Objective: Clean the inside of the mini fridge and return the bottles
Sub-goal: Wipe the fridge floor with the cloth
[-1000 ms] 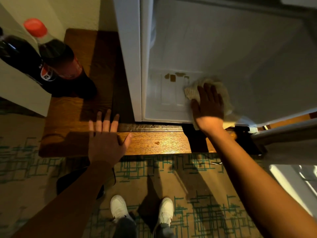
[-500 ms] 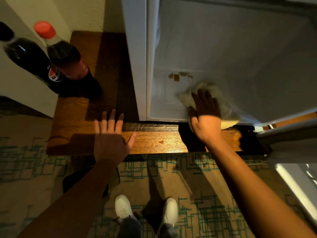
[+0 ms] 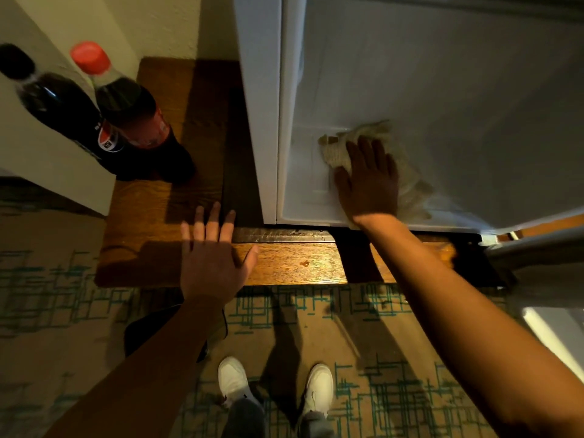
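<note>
A patterned carpet (image 3: 395,390) with teal line work is filling the lower half of the frame, and a wooden platform (image 3: 151,216) is sitting above it, carrying the mini fridge (image 3: 259,105) in the upper right. I am looking down into the fridge's open white interior, whose floor (image 3: 303,191) is showing at centre right. My right hand (image 3: 368,181) is lying flat with fingers extended, pressing a pale cloth (image 3: 407,181) against that floor; the cloth is bunching out beyond the fingertips and to the right of the palm. My left hand (image 3: 213,260) is spreading wide, fingers straight, over the front edge of the wooden platform at centre frame; I cannot tell whether it is touching the wood or hovering just over it. In the upper left, two dark cola bottles are standing together on the platform, well apart from the fridge: one with a red cap (image 3: 132,115) and, touching it on its left, one with a black cap (image 3: 60,102). Two white shoes (image 3: 275,384) are showing at the bottom centre, on the carpet. A small wet spot (image 3: 304,264) is glinting on the wood between my hands.
</note>
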